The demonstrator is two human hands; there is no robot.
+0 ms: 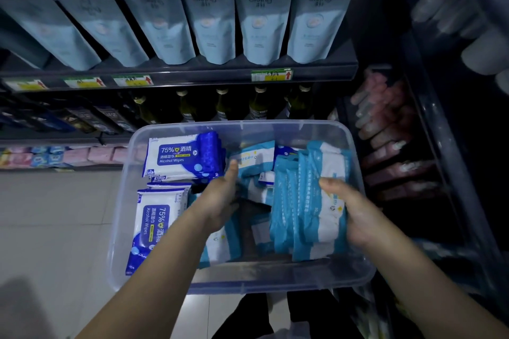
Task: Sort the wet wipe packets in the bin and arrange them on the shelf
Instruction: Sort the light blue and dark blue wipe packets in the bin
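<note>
A clear plastic bin (248,281) sits below me, holding two kinds of wet wipe packets. Dark blue and white alcohol wipe packets (176,155) lie stacked on its left side. Light blue and white packets (303,201) stand on edge in a row on the right. My right hand (355,212) grips the outer end of that upright row, thumb on top. My left hand (220,198) reaches into the bin's middle, its fingers reaching down among the loose light blue packets (253,157); whether it holds one is hidden.
Shelves rise behind the bin: pale blue pouches (259,25) on the upper shelf, dark glass bottles (259,104) below, pink and blue packs (55,155) at the lower left. A side rack with pink packets (385,129) stands on the right. Tiled floor (49,215) lies at left.
</note>
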